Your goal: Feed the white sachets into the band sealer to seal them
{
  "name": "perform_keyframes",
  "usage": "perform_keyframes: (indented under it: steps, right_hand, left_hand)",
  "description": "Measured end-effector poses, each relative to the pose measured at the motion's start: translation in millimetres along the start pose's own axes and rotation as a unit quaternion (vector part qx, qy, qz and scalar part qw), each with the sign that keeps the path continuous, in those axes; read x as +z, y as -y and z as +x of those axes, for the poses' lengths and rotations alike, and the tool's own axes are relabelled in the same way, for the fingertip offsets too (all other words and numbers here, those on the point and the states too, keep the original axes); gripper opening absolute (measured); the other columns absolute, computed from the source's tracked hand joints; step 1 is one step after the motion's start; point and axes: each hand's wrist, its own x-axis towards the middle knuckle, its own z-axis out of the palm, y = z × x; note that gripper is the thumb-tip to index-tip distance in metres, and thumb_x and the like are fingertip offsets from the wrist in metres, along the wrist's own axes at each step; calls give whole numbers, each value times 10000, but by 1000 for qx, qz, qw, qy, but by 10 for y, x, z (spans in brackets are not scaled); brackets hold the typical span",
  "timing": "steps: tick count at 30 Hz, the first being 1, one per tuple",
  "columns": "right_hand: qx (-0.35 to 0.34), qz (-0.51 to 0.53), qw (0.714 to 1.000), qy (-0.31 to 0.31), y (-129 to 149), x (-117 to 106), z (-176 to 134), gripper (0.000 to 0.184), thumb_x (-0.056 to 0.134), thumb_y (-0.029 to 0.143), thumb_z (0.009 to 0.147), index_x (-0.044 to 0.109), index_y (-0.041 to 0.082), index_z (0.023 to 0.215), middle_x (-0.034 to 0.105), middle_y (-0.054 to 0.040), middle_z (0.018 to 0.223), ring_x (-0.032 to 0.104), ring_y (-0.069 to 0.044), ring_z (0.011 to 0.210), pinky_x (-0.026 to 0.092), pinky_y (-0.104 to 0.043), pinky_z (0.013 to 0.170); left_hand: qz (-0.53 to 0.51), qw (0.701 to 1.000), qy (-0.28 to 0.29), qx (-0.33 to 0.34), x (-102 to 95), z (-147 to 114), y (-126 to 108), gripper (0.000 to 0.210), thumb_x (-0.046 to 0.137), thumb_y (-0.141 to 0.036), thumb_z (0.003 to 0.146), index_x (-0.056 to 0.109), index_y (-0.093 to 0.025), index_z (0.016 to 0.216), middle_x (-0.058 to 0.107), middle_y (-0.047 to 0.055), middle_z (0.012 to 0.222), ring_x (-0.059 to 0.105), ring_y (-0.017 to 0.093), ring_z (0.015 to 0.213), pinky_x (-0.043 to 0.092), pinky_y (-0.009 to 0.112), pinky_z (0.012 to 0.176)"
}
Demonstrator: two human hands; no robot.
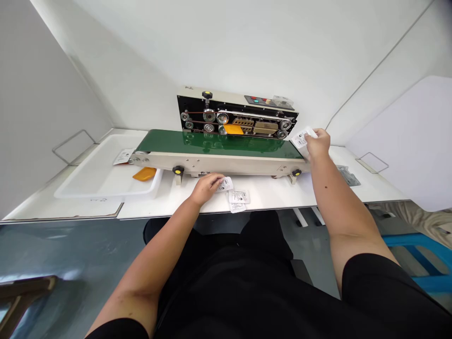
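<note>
My right hand (pixel 318 142) pinches a white printed pouch (pixel 302 137) at the right end of the sealing machine (pixel 236 113). Above the white table, my left hand (pixel 208 186) closes its fingers on another white printed pouch (pixel 225 184). Just right of it, more printed pouches (pixel 239 197) lie overlapping near the table's front edge. An orange pouch (pixel 233 129) sits at the machine's rollers, over the green conveyor belt (pixel 212 144).
A white plastic tray (pixel 88 174) stands left, under the belt's end, with an orange pouch (pixel 144 174) and a printed pouch (pixel 123 157) in it. Clear plastic bags (pixel 349 176) lie right of my right arm. A blue stool (pixel 420 254) stands on the floor at right.
</note>
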Motion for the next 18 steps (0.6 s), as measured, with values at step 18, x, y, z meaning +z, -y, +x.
perform_keyframes:
  steps: [18]
  right_hand:
    - [-316, -297, 893, 123, -15, 495, -106, 285, 558, 64, 785, 680, 202, 1003, 636, -113, 1160, 594, -270, 1112, 497, -403, 1016]
  left_hand:
    - [2, 1000, -9, -19, 12, -7, 20, 267, 540, -449, 1069, 705, -239, 1062, 776, 49, 972, 723, 223, 895, 558, 338, 816]
